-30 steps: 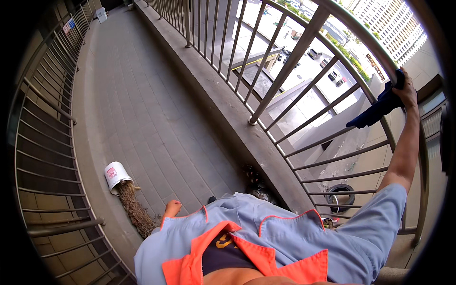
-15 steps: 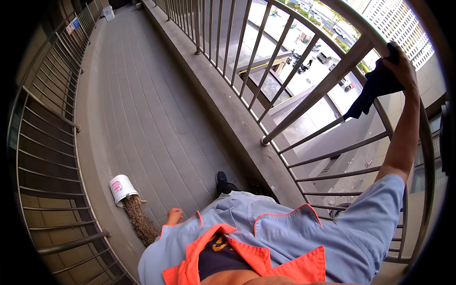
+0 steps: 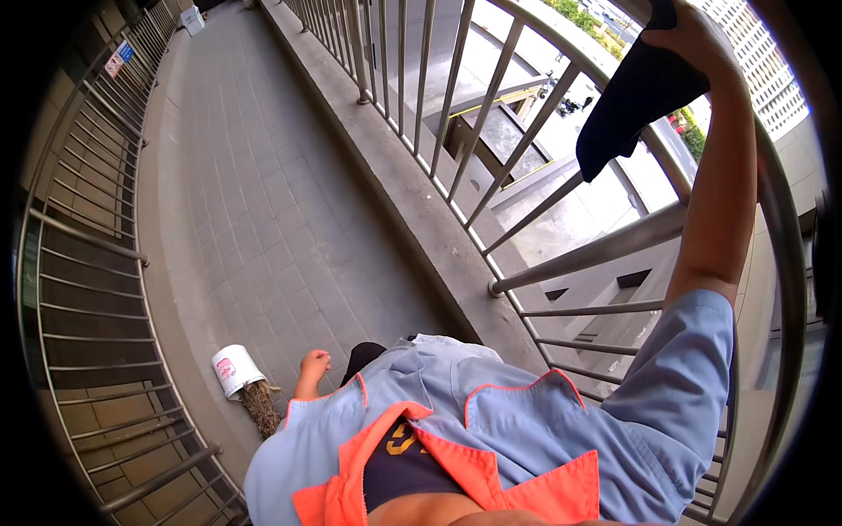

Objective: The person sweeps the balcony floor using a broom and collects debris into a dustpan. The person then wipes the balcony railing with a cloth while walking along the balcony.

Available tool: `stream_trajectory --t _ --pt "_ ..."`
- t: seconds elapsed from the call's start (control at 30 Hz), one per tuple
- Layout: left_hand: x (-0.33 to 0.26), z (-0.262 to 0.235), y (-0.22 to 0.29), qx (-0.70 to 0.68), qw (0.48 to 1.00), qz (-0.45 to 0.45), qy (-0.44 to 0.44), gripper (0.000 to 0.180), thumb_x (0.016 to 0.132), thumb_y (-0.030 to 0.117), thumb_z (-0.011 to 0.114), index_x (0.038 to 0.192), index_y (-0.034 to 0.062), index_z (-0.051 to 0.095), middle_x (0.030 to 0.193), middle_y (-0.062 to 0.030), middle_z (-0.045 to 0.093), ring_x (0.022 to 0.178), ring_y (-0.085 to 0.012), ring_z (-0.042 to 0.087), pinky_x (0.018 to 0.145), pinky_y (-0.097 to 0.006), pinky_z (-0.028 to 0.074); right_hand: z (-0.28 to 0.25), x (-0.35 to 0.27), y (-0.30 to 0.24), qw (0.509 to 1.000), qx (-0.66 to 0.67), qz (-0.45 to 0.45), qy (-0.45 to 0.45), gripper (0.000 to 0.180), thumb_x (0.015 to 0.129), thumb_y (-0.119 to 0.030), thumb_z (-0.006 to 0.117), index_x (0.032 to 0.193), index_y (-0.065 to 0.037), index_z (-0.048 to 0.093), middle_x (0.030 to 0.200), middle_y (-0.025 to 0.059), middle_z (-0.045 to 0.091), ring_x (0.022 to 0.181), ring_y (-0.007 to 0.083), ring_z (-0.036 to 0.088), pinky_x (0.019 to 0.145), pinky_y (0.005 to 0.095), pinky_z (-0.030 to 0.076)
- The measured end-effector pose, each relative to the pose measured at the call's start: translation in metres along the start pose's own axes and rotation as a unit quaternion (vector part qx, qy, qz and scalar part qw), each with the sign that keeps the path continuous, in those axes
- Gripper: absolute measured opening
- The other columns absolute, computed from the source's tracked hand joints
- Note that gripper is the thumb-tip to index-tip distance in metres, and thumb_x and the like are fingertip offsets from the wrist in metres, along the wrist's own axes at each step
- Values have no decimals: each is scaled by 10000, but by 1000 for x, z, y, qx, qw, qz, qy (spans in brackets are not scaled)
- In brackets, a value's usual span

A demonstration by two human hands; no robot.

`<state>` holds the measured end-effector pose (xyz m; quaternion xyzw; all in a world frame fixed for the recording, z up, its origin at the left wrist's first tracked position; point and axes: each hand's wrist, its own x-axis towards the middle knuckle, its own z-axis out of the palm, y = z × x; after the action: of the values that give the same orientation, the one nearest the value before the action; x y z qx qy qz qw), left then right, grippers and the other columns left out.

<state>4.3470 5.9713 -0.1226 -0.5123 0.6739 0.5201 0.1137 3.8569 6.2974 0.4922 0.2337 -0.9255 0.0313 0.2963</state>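
Note:
My right hand (image 3: 693, 37) is stretched far out at the upper right, its fingers closed round a dark navy cloth (image 3: 638, 98) on the top rail of the metal railing (image 3: 781, 197). The cloth hangs down over the inner side of the bars. Low beside my body, my left hand (image 3: 314, 363) hangs over the floor with its fingers curled in, and nothing shows in it.
A white bucket (image 3: 233, 368) lies tipped on the tiled floor (image 3: 254, 210) at the left, with a brown bristly bundle (image 3: 260, 407) at its mouth. A second railing (image 3: 96, 337) lines the left side. A concrete curb (image 3: 386, 188) runs under the right railing. Far ahead stands a white box (image 3: 192, 19).
My right hand has slid the cloth farther forward along the top rail. My body has moved ahead; the bucket now appears lower in view. My left hand has swung slightly forward.

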Motion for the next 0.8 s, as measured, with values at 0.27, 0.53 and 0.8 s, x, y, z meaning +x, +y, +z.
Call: stream_trajectory --t 0.27,0.53,0.8 --pt "88 -26 54 42 998 -27 -23 209 743 133 582 921 25 603 770 -50 625 599 -129 598 575 -278 473 57 101 -59 1000 -4 10 -21 675 523 -219 757 1128 -44 513 1080 184 554 1015 316 530 862 375 449" --pt "211 -73 143 10 998 33 -53 229 740 149 597 932 23 603 766 -61 636 611 -133 606 565 -273 465 107 187 -137 997 54 35 -50 709 553 -168 728 1206 -54 478 1116 180 541 1034 294 525 869 353 446" --pt "310 -155 199 57 996 43 -61 208 731 149 603 899 27 613 749 -50 636 628 -139 611 590 -283 474 166 290 -205 992 95 59 -56 692 566 -171 718 1195 -21 472 1067 197 544 1011 294 524 866 347 425"
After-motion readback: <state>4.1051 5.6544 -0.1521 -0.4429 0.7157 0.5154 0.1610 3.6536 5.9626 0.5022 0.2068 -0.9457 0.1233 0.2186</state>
